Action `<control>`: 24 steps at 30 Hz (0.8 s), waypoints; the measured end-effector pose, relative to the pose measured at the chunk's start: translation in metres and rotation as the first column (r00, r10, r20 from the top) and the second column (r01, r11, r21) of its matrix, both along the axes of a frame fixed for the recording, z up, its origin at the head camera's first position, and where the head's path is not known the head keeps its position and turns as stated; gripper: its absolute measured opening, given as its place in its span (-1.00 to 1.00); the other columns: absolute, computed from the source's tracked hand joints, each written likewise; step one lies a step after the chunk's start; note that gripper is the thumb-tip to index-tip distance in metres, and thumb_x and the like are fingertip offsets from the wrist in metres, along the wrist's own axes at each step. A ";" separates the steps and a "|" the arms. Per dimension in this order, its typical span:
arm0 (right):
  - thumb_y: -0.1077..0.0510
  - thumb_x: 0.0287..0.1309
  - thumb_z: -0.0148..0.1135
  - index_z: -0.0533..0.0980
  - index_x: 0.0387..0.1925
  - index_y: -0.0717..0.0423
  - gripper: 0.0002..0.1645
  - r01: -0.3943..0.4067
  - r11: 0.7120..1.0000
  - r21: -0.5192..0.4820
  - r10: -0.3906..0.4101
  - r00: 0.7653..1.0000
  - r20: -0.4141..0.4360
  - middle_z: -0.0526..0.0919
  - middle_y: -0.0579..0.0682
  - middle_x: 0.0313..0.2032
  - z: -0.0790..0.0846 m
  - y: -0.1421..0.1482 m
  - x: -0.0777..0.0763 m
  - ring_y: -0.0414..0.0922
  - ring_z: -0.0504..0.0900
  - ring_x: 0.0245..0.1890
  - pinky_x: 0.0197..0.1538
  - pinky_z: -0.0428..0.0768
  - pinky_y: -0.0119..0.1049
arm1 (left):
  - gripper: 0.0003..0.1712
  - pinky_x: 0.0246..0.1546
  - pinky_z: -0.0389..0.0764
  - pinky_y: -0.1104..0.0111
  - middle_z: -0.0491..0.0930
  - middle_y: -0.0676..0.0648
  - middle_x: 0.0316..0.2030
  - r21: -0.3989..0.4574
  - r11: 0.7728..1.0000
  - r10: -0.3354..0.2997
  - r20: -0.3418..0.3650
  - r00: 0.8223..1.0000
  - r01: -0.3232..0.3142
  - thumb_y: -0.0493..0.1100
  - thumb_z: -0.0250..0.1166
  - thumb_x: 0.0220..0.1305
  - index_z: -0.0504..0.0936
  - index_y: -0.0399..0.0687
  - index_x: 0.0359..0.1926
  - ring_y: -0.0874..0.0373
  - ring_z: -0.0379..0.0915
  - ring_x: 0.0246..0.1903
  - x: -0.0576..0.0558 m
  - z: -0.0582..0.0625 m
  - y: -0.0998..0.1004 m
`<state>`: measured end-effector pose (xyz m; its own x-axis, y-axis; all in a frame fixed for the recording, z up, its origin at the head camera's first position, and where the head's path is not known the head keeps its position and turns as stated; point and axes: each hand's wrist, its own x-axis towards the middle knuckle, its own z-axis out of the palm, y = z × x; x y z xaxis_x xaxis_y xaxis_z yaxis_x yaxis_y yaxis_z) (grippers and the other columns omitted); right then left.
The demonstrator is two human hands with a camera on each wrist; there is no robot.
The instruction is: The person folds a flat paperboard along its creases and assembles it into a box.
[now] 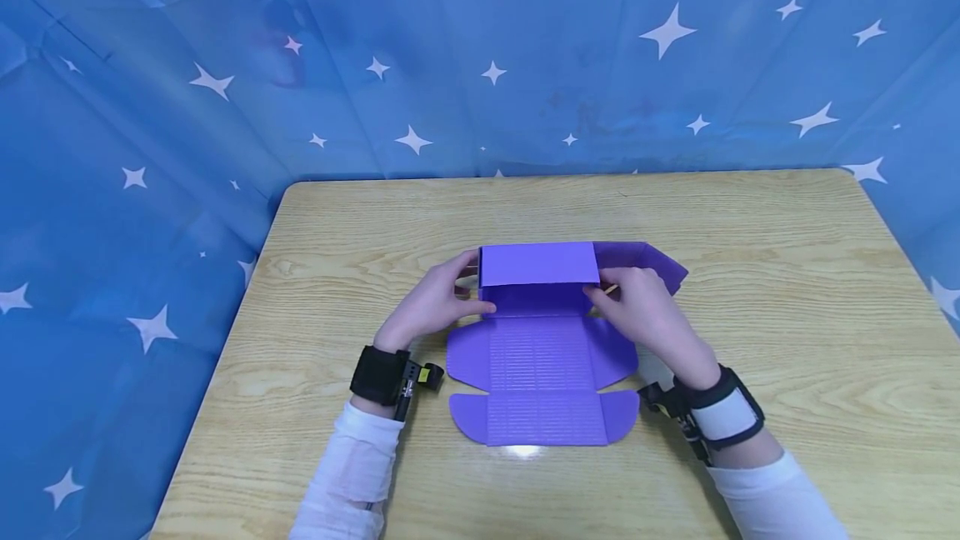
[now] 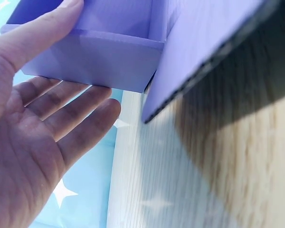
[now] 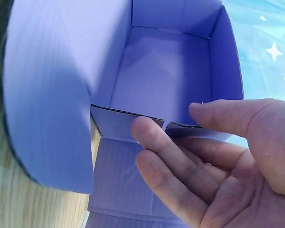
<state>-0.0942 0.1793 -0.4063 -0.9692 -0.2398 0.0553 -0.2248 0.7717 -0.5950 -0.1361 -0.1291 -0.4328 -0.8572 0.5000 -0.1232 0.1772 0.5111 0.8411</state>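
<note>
A purple cardboard box (image 1: 538, 263), partly folded, stands near the middle of the wooden table, its open side facing the person. Its lid panel (image 1: 536, 357) with rounded side flaps lies flat in front. At the left end, my left hand (image 1: 429, 300) holds the box, thumb over the rim of the end wall (image 2: 95, 59) and fingers spread along the outside. My right hand (image 1: 647, 307) pinches the right end, where two short flaps (image 3: 126, 121) meet with a narrow gap. Its thumb is inside and its fingers are outside. A long side flap (image 1: 637, 257) sticks out behind the right hand.
The wooden table (image 1: 315, 457) extends around the box on all sides. A blue cloth with white stars (image 1: 480, 65) hangs behind the table and along its left side. Wrist straps with small cameras (image 1: 430, 377) sit on both wrists.
</note>
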 end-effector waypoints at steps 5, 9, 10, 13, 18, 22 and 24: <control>0.29 0.32 0.26 0.48 -0.64 0.13 -0.63 -0.001 1.000 0.026 0.002 0.998 -0.060 0.46 -0.08 -0.69 -0.004 -0.004 0.002 -0.24 0.34 -0.66 -0.56 0.20 -0.45 | -0.14 0.43 0.56 -0.05 0.53 -0.12 0.42 0.001 1.000 -0.004 0.000 1.000 0.004 -0.14 0.55 0.25 0.37 0.01 0.51 -0.19 0.46 0.45 0.001 0.001 0.000; 0.31 0.30 0.24 0.45 -0.65 0.13 -0.62 0.002 0.999 0.041 0.001 0.997 -0.081 0.40 -0.09 -0.69 -0.005 -0.006 0.003 -0.23 0.31 -0.66 -0.56 0.16 -0.46 | -0.12 0.43 0.56 -0.06 0.52 -0.12 0.42 0.001 1.000 -0.005 0.001 1.000 0.005 -0.14 0.55 0.25 0.36 0.01 0.52 -0.20 0.47 0.45 0.001 0.002 0.000; 0.32 0.30 0.24 0.44 -0.65 0.12 -0.62 0.002 0.999 0.044 0.001 0.997 -0.081 0.39 -0.10 -0.69 -0.005 -0.007 0.003 -0.23 0.31 -0.66 -0.56 0.16 -0.47 | -0.12 0.42 0.56 -0.05 0.52 -0.12 0.42 0.001 1.000 -0.006 -0.001 1.000 0.006 -0.14 0.55 0.25 0.36 0.01 0.52 -0.20 0.47 0.44 0.001 0.002 0.000; 0.32 0.30 0.23 0.40 -0.67 0.10 -0.59 0.001 0.999 0.054 0.004 0.996 -0.084 0.33 -0.13 -0.69 -0.005 -0.007 0.003 -0.23 0.29 -0.66 -0.55 0.15 -0.47 | -0.12 0.42 0.57 -0.05 0.52 -0.12 0.42 0.002 1.000 -0.007 -0.004 1.000 0.007 -0.14 0.55 0.25 0.36 0.01 0.53 -0.21 0.49 0.42 0.002 0.002 0.000; 0.32 0.29 0.21 0.36 -0.67 0.08 -0.59 -0.003 0.998 0.063 0.008 0.996 -0.089 0.31 -0.14 -0.69 -0.005 -0.007 0.003 -0.23 0.29 -0.66 -0.54 0.16 -0.46 | -0.11 0.42 0.57 -0.06 0.51 -0.13 0.43 0.003 1.000 -0.009 -0.005 1.000 0.009 -0.14 0.55 0.25 0.35 0.02 0.53 -0.22 0.49 0.42 0.002 0.002 0.000; 0.33 0.28 0.19 0.38 -0.66 0.08 -0.61 0.003 0.998 0.060 0.002 0.996 -0.089 0.32 -0.14 -0.70 -0.006 -0.007 0.003 -0.23 0.30 -0.67 -0.55 0.18 -0.46 | -0.09 0.43 0.56 -0.06 0.50 -0.12 0.45 -0.003 1.000 -0.005 -0.007 1.000 0.005 -0.13 0.56 0.25 0.34 0.03 0.54 -0.20 0.46 0.45 0.002 0.001 0.000; 0.34 0.28 0.19 0.39 -0.65 0.09 -0.62 0.010 0.998 0.057 -0.005 0.996 -0.086 0.33 -0.13 -0.71 -0.006 -0.008 0.003 -0.23 0.31 -0.67 -0.55 0.19 -0.46 | -0.09 0.44 0.55 -0.06 0.50 -0.11 0.45 -0.007 1.000 -0.002 -0.004 1.000 0.002 -0.11 0.56 0.25 0.33 0.04 0.55 -0.20 0.44 0.46 0.002 0.001 0.000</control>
<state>-0.0907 0.1716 -0.4121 -0.9632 -0.2380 0.1251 -0.2677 0.8055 -0.5287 -0.1344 -0.1289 -0.4316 -0.8569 0.5005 -0.1233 0.1812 0.5164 0.8370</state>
